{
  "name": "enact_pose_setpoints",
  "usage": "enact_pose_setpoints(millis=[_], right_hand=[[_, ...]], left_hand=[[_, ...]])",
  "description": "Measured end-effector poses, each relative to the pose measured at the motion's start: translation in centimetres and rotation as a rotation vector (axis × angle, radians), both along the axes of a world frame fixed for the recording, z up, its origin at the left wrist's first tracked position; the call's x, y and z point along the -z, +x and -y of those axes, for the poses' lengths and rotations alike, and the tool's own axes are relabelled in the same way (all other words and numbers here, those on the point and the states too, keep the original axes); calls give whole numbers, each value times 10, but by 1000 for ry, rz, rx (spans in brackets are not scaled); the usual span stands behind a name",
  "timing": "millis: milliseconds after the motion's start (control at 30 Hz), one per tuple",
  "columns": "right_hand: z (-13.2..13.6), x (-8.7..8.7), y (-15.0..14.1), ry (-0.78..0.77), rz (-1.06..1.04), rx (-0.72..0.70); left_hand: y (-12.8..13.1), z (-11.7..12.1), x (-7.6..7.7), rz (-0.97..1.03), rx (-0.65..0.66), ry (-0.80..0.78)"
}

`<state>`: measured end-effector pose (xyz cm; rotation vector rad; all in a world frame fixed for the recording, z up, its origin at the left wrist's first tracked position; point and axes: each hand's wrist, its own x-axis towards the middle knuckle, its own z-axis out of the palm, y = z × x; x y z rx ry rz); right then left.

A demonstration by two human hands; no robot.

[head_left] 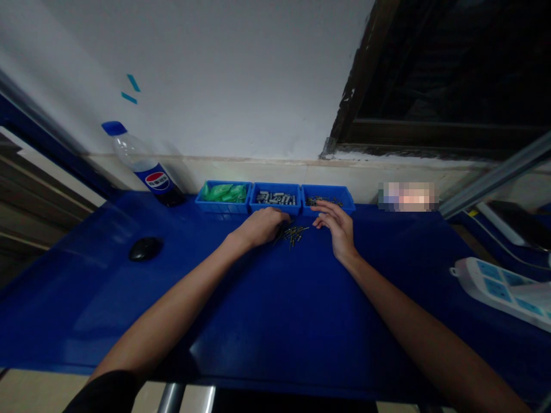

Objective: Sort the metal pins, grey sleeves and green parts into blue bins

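My left hand (264,225) rests at the left edge of a small loose pile of thin brass-and-dark metal pins (293,233). Its fingers are curled inward, and what they hold, if anything, is hidden. To the right of the pile is my right hand (339,228), its fingers apart and nothing visible in them. Behind the hands, three blue bins stand side by side. Green plastic pieces (224,193) fill the left one, short silvery metal cylinders (276,198) lie in the middle one, and the right bin (348,198) contains small thin metal parts, partly covered by my right fingers.
A Pepsi bottle (155,179) with dark liquid stands against the wall at the back left. A black computer mouse (145,249) lies on the blue tabletop (275,321). At the right edge is a white power strip (495,287). A blurred-out patch (408,197) is at the back right.
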<state>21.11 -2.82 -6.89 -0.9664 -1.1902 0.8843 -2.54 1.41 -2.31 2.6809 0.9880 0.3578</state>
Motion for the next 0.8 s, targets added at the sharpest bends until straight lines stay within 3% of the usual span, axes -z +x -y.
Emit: enact_pose_setpoints(millis=[133, 333, 600, 800], right_hand=[[0, 0, 0, -6, -11, -20], [2, -1, -2, 9, 66, -44], [2, 4, -6, 100, 318, -185], [2, 6, -7, 33, 199, -286]], left_hand=[[2, -2, -1, 1, 7, 20], [9, 0, -10, 311, -3, -25], [15, 3, -10, 693, -118, -325], [20, 3, -3, 864, -218, -581]])
